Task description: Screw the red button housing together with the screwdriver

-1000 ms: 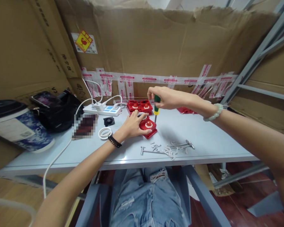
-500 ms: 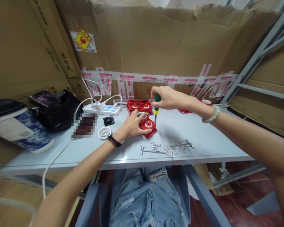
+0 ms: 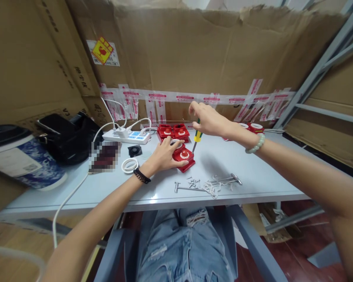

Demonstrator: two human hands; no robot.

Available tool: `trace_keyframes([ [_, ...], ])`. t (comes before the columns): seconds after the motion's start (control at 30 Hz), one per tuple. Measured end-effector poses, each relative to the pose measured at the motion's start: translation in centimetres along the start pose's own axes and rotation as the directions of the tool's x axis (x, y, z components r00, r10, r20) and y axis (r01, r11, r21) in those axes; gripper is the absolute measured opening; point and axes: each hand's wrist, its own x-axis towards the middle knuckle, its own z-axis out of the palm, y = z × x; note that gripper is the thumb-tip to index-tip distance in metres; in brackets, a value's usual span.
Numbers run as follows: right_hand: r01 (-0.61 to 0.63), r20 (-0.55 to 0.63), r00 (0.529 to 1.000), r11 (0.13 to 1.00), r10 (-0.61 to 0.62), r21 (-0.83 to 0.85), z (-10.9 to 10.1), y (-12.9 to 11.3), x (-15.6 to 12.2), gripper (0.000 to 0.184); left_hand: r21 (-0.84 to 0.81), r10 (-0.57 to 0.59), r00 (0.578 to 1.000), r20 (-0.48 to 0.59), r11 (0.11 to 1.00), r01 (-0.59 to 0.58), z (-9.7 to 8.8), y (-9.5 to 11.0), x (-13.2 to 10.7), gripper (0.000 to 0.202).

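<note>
My left hand [image 3: 164, 153] grips a red plastic housing [image 3: 188, 165] on the table, its thumb along the near side and its fingers over the far side. A raised red knob inside a white ring shows on top of the housing. From the right, my right hand [image 3: 208, 119] is closed around a screwdriver [image 3: 198, 136] with a green and yellow handle. The screwdriver leans, its shaft pointing down to the right corner of the housing. Whether the tip sits in a screw is too small to tell. Two similar red housings [image 3: 173, 135] stand just behind.
Loose screws [image 3: 194, 182] and T-shaped metal rods [image 3: 191, 188] lie near the front edge. White rings [image 3: 130, 165], a small black fan-like part [image 3: 135, 150] and a power strip [image 3: 129, 135] are on the left. More red parts [image 3: 256, 127] sit beyond my right forearm.
The screwdriver has gone from nearly upright to leaning, its handle top further right. My right hand has turned and risen slightly with it. My left hand and the housing stay put.
</note>
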Motion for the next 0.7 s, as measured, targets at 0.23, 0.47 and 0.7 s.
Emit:
trace_keyframes([
  [0.23,0.002,0.058,0.998,1.000,-0.003,0.022,-0.4,-0.6,-0.1,0.042,0.008,0.010,1.000,0.000,1.000,-0.010,0.1,0.0,0.0,0.075],
  [0.47,0.017,0.147,0.989,0.999,-0.023,0.044,-1.1,-0.3,0.2,0.050,0.004,-0.007,1.000,0.018,1.000,0.007,0.0,0.0,0.1,0.075],
  [0.7,0.010,0.098,0.995,0.998,-0.003,-0.067,-1.0,-0.5,0.6,0.021,0.002,-0.007,1.000,0.023,1.000,0.007,-0.1,0.1,0.0,0.076],
])
